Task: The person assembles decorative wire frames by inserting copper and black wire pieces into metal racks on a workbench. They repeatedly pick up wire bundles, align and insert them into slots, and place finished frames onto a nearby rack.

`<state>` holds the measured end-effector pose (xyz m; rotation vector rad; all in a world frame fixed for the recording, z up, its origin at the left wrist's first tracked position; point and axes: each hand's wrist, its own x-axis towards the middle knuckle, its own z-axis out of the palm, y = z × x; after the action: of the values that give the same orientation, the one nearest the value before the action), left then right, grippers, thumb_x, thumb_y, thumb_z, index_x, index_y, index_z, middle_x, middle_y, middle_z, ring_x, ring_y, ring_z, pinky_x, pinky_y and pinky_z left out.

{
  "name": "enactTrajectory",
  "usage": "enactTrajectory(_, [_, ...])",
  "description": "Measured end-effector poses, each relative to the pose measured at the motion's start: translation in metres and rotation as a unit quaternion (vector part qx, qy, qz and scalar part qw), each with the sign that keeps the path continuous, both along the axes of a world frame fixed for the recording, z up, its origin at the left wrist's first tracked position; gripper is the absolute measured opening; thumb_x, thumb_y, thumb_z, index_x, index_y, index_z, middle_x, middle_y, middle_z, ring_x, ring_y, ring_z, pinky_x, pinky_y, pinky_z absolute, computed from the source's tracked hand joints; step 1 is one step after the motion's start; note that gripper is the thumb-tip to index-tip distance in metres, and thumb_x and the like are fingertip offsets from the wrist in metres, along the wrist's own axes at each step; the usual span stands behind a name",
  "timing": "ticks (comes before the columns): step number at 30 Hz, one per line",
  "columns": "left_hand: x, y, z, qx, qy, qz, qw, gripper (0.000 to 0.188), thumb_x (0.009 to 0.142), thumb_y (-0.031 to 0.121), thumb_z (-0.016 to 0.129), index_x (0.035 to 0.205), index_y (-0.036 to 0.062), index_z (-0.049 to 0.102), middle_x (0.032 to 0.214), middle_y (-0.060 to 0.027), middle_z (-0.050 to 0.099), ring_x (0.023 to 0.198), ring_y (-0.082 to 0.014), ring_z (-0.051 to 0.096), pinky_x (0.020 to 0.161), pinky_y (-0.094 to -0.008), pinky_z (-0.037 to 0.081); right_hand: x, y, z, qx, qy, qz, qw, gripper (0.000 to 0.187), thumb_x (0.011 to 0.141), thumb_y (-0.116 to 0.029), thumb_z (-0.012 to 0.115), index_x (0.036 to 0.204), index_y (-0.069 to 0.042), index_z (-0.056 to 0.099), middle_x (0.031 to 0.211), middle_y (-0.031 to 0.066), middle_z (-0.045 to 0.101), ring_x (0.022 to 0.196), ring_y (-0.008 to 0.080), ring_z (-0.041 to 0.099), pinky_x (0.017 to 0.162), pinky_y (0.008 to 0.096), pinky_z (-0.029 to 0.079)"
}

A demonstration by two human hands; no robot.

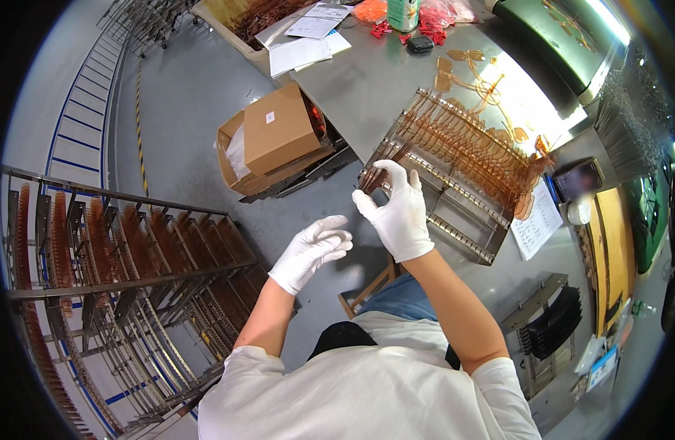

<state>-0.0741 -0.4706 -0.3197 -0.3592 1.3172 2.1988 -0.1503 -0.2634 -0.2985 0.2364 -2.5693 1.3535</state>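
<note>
A white glove covers my right hand (397, 213), which is at the left end of a metal rack (455, 248) on the table. Its thumb and forefinger curve apart, and I see nothing held between them. Rows of brown translucent pieces (466, 139), which look like eyeglass parts, stand in the rack's slots. My left hand (312, 253), also gloved, hovers off the table's edge over the floor. Its fingers point toward the right hand, loosely bent, holding nothing I can see.
To the left stands a tall shelf rack (125, 282) loaded with brown pieces. An open cardboard box (279, 136) sits beside the table (345, 88). Loose amber pieces (484, 84), papers (535, 224) and a holder with black parts (554, 323) lie on the table.
</note>
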Motion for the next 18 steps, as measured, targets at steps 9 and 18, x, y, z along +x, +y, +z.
enactTrajectory(9, [-0.001,0.000,0.005,-0.019,-0.004,0.003,1.000,0.048,0.102,0.007,0.064,0.148,0.0008,0.051,0.124,-0.0120,0.068,0.111,-0.0182,0.069,0.098,-0.0296,0.057,0.000,0.002,0.014,0.069,-0.003,0.022,0.997,0.054,0.079,-0.035,0.086,0.123,-0.016,0.062,0.093,0.0049,0.074,0.093,0.0256,0.072,0.119,0.0595,0.031])
enactTrajectory(18, [-0.003,-0.003,0.003,-0.018,0.002,0.000,1.000,0.048,0.102,0.007,0.063,0.148,0.0033,0.052,0.124,-0.0112,0.067,0.113,-0.0178,0.068,0.099,-0.0299,0.056,0.008,0.014,0.023,-0.056,-0.074,0.021,0.995,0.048,0.077,-0.029,0.087,0.118,-0.017,0.063,0.099,0.0038,0.074,0.094,0.0248,0.070,0.113,0.0508,0.040])
